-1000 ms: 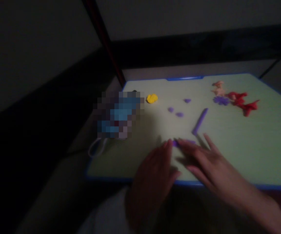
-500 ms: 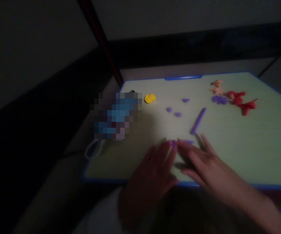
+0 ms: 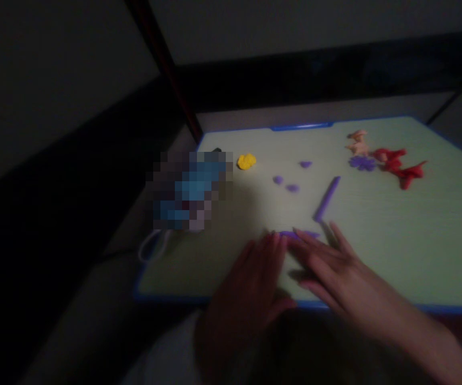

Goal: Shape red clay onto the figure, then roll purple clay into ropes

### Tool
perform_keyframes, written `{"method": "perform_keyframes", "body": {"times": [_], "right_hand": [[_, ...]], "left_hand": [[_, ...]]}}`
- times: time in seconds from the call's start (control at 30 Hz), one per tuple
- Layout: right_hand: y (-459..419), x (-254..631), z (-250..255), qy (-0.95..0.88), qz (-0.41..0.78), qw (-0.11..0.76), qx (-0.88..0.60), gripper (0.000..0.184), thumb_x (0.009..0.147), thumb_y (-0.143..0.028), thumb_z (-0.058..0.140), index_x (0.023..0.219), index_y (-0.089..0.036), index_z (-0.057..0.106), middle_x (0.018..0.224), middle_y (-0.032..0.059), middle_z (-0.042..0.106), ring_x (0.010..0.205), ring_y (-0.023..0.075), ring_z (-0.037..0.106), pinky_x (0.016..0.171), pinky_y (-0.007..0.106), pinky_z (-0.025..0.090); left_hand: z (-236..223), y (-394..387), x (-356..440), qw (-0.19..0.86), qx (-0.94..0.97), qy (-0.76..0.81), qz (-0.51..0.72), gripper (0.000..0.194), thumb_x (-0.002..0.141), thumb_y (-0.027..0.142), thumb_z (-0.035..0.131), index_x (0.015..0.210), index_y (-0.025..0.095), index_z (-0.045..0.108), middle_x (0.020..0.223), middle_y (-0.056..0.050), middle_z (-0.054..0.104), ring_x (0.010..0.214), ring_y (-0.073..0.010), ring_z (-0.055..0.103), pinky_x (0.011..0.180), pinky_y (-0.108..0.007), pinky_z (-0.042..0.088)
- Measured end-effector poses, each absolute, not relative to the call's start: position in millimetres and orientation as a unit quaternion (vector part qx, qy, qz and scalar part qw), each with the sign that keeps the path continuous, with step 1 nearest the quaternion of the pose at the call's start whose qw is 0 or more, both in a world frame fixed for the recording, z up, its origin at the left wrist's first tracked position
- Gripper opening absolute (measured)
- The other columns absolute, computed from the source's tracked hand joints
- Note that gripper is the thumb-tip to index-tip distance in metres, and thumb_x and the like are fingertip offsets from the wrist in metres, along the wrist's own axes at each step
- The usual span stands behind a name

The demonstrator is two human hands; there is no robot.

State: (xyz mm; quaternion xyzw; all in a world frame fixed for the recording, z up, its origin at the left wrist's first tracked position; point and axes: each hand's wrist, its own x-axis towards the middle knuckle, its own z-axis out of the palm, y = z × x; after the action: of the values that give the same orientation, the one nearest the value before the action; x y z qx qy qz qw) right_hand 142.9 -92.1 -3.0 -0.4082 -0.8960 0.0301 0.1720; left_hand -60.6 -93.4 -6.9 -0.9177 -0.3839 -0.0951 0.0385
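Observation:
A thin roll of purple modelling clay (image 3: 309, 235) lies crosswise near the front of the board, partly hidden by fingertips. My left hand (image 3: 257, 272) rests flat with its fingers stretched out, the tips at the roll's left end. From the right, my right hand (image 3: 331, 262) has its fingers extended over the roll's middle, the little finger spread away. Beyond the right hand lies a thicker purple clay stick (image 3: 327, 199), set at a slant. Farther back are small purple clay pieces (image 3: 292, 188), apart from each other.
The pale board (image 3: 435, 246) has a blue rim. At the back left sits a yellow clay lump (image 3: 246, 161), beside a pixelated blue item (image 3: 197, 184). Toward the back right lie a purple flower shape (image 3: 362, 163), red clay pieces (image 3: 409, 174) and a peach-coloured piece (image 3: 358, 143).
Both hands have shifted slightly toward me along the board, and more of the thin purple roll shows beyond the fingertips. The other clay pieces stay where they were.

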Motion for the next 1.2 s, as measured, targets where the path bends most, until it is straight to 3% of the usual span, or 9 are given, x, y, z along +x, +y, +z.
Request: {"method": "perform_keyframes", "body": {"times": [0.13,0.27,0.43,0.57,0.73,1.0,1.2], "right_hand": [[-91.9,141.6,-2.9,-0.892,0.030,0.165,-0.419,0.034,0.095,-0.031,0.038,0.125,-0.019,0.049,0.135,0.0100,0.052,0.127,0.0215,0.046,0.112,0.056,0.013],[-91.2,142.1,-0.5,-0.892,0.046,0.156,-0.423,0.037,0.093,-0.032,0.043,0.128,-0.020,0.047,0.136,0.0082,0.052,0.127,0.0219,0.046,0.112,0.058,0.010],[-91.7,147.6,4.2,-0.886,0.043,0.184,-0.422,0.039,0.093,-0.029,0.043,0.130,-0.017,0.042,0.142,0.0086,0.044,0.131,0.0221,0.041,0.113,0.056,0.012],[-91.6,147.2,4.1,-0.882,0.038,0.201,-0.425,0.037,0.095,-0.029,0.041,0.129,-0.016,0.043,0.137,0.0085,0.050,0.128,0.0190,0.045,0.115,0.051,0.008],[-89.2,142.6,0.7,-0.893,0.048,0.177,-0.411,0.036,0.095,-0.031,0.041,0.126,-0.014,0.046,0.130,0.0097,0.057,0.121,0.0192,0.052,0.114,0.052,0.013],[-89.8,143.9,-0.5,-0.889,0.056,0.182,-0.416,0.037,0.094,-0.031,0.042,0.127,-0.015,0.046,0.129,0.0101,0.058,0.120,0.0205,0.053,0.114,0.053,0.015],[-89.7,142.0,1.5,-0.885,0.070,0.185,-0.422,0.032,0.094,-0.030,0.044,0.123,-0.018,0.049,0.129,0.0084,0.059,0.121,0.0202,0.053,0.114,0.052,0.015]], "left_hand": [[-7.8,-94.9,-60.6,0.012,-0.913,-0.395,-0.103,0.073,0.090,0.056,0.026,0.139,0.002,0.018,0.140,-0.023,0.039,0.133,-0.0281,0.034,0.101,-0.043,0.043],[-7.8,-95.5,-62.6,-0.022,-0.905,-0.409,-0.111,0.074,0.090,0.051,0.032,0.143,0.006,0.005,0.142,-0.023,0.038,0.133,-0.0278,0.034,0.102,-0.044,0.043],[-6.5,-95.7,-67.4,-0.037,-0.901,-0.412,-0.127,0.078,0.091,0.043,0.039,0.145,0.010,-0.005,0.145,-0.020,0.034,0.132,-0.0285,0.036,0.100,-0.044,0.045],[-9.0,-97.7,-68.1,-0.021,-0.907,-0.396,-0.140,0.077,0.091,0.043,0.040,0.146,0.011,-0.004,0.141,-0.020,0.040,0.130,-0.0279,0.040,0.100,-0.042,0.044],[-10.6,-99.0,-66.4,-0.033,-0.904,-0.401,-0.145,0.080,0.089,0.048,0.041,0.146,0.010,-0.001,0.140,-0.020,0.042,0.131,-0.0273,0.039,0.102,-0.041,0.043],[-8.7,-96.1,-63.5,-0.041,-0.903,-0.406,-0.135,0.081,0.089,0.052,0.034,0.145,0.010,-0.006,0.138,-0.022,0.044,0.129,-0.0291,0.042,0.097,-0.044,0.046],[-5.9,-97.7,-59.0,-0.065,-0.893,-0.422,-0.141,0.080,0.086,0.055,0.038,0.145,0.011,0.005,0.137,-0.021,0.045,0.128,-0.0296,0.043,0.098,-0.045,0.046]]}}
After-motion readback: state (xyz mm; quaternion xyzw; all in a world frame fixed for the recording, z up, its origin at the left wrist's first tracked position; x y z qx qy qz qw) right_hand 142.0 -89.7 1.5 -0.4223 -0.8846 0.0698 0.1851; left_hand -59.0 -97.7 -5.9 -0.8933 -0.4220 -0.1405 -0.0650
